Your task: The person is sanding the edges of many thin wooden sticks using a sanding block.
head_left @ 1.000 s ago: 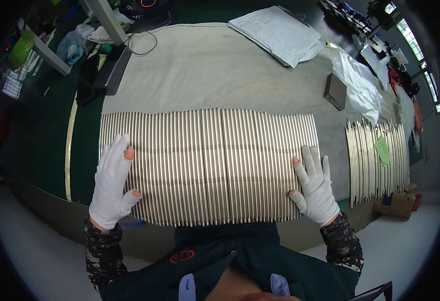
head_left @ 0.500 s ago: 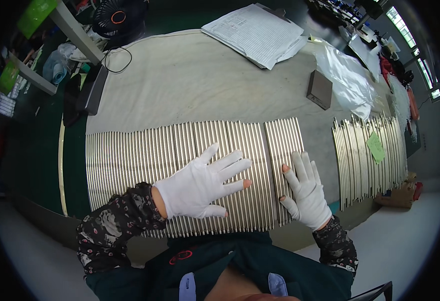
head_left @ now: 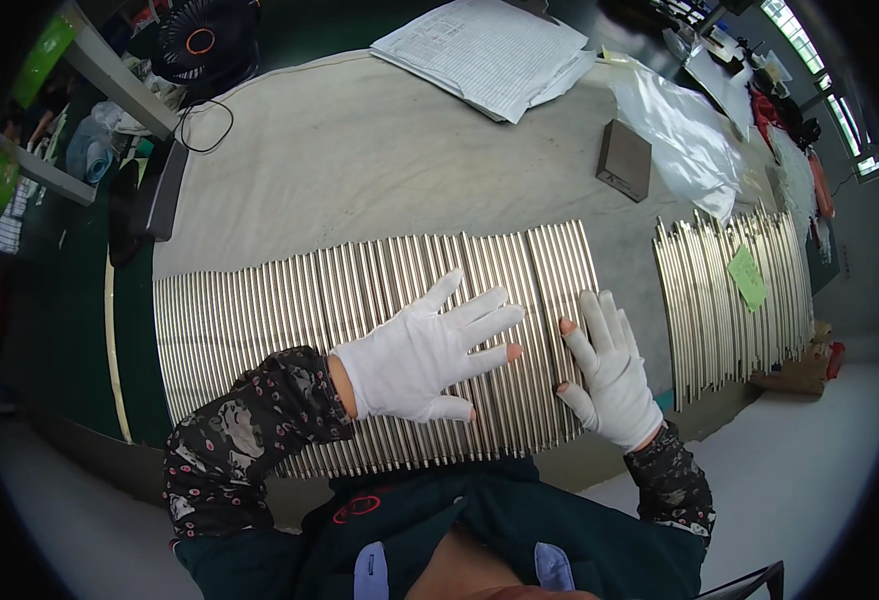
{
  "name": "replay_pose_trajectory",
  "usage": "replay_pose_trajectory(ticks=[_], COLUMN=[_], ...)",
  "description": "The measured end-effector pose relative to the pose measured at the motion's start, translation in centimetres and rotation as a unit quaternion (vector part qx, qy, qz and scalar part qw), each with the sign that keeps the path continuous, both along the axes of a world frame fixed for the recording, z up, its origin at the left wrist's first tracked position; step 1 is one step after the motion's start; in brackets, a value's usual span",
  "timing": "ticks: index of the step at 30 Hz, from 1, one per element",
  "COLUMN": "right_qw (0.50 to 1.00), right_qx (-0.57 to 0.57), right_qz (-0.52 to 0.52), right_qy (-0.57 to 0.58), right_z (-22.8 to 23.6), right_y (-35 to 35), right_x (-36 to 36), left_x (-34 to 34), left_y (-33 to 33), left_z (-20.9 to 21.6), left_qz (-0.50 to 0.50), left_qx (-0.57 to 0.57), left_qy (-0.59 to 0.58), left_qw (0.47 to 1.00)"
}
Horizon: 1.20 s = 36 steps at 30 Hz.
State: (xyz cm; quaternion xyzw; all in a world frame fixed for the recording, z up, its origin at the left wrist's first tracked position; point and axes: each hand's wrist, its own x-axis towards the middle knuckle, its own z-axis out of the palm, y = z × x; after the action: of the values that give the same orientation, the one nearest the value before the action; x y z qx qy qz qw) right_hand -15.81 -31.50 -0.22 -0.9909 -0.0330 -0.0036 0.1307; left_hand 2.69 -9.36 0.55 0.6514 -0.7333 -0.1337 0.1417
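A wide row of shiny metal rods (head_left: 259,310) lies side by side on the cloth-covered table in front of me. My left hand (head_left: 421,352), in a white glove with bare fingertips showing, rests flat across the middle of the row with its fingers spread. At the row's right end my right hand (head_left: 611,372), gloved the same way, lies along the outermost rods with its fingers stretched out. Neither hand grips anything. Further right lies a second, less even bunch of metal rods (head_left: 699,310) with a green paper note (head_left: 747,278) on top.
A brown block (head_left: 624,160) sits beyond the rods, beside clear plastic sheeting (head_left: 684,130). Printed papers (head_left: 484,55) lie at the far edge. A black fan (head_left: 204,45) and a dark grey box (head_left: 161,190) stand on the left. Grey cloth (head_left: 299,160) covers the table.
My left hand has slid to the right across the rods. The gap near the row's right end has closed, so the rods there now lie together. The view has shifted slightly.
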Motion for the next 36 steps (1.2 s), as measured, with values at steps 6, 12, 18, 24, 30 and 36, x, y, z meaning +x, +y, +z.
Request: replay_pose_trajectory(ticks=[6,12,18,24,30,36], right_qw=[1.0,0.997,0.995,0.994,0.991,0.989], right_qx=[0.001,0.008,0.038,0.043,0.043,0.061], right_qz=[-0.009,0.01,0.013,-0.022,-0.013,0.002], right_qy=[-0.016,-0.08,-0.093,-0.102,-0.127,-0.133], right_z=[-0.1,0.0,-0.5,-1.0,-0.3,-0.4], right_y=[-0.1,-0.4,-0.9,0.1,-0.1,-0.7], right_x=[0.0,1.4,0.5,0.0,0.3,0.9], left_x=[0.3,1.1,1.2,0.3,0.2,0.2], left_y=[-0.7,-1.1,-1.0,-1.0,-2.0,-2.5], left_z=[0.0,0.2,-0.3,0.2,0.5,0.8], left_qz=[-0.011,-0.014,-0.012,-0.01,0.006,0.005], left_qx=[0.025,0.022,0.042,0.021,0.031,0.023], left_qy=[-0.041,-0.115,-0.107,-0.123,-0.135,-0.138], left_qw=[0.999,0.993,0.993,0.992,0.99,0.99])
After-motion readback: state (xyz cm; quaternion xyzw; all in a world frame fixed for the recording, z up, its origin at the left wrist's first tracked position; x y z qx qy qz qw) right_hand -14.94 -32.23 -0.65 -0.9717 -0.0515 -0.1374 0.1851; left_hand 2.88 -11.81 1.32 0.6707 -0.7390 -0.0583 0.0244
